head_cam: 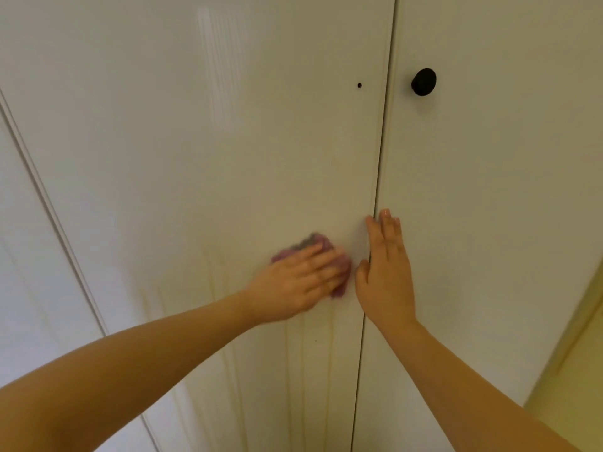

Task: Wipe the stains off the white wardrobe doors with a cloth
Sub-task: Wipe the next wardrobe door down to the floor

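Two white wardrobe doors fill the view, the left door and the right door, split by a dark vertical gap. My left hand presses a pink-purple cloth flat against the left door, close to the gap; the hand covers most of the cloth. My right hand lies flat with straight fingers on the right door's edge, thumb at the gap. Faint yellowish streaks run down the left door below and left of the cloth.
A black round knob sits on the right door, high up. A small dark hole marks the left door at the same height. A further white panel lies at far left, and a yellowish wall at lower right.
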Action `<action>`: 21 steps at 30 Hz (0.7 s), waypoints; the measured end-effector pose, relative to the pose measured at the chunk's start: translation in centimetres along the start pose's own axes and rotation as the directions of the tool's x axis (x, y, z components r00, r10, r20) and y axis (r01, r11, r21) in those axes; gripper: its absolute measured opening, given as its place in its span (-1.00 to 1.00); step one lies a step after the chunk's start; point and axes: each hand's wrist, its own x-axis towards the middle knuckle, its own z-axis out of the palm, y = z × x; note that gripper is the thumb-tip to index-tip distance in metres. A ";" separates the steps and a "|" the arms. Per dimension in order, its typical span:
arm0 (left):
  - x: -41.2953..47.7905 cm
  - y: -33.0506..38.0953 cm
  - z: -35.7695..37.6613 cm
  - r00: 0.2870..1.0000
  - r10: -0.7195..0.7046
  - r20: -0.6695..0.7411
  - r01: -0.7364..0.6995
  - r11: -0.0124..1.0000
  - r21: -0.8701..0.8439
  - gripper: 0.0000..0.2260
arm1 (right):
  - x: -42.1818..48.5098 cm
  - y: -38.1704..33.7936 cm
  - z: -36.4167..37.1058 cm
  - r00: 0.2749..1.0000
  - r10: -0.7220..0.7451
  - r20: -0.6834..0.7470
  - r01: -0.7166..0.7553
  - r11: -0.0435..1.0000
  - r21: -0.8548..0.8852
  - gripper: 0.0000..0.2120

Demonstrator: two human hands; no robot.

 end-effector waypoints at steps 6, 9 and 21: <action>-2.6 3.8 2.6 0.980 0.112 0.165 -0.120 0.992 0.043 -0.71 | -0.2 0.0 0.4 1.000 -0.008 -0.013 0.008 1.000 -0.011 -0.42; -1.9 3.1 1.5 0.992 0.060 0.115 -0.061 0.998 -0.001 -0.68 | -0.2 0.5 0.2 1.000 -0.025 0.002 0.025 0.999 -0.023 -0.41; -2.2 -0.7 -0.6 0.993 -0.093 0.077 0.076 0.977 0.197 -0.70 | -0.1 -0.1 0.0 1.000 -0.001 0.012 0.002 0.999 -0.037 -0.41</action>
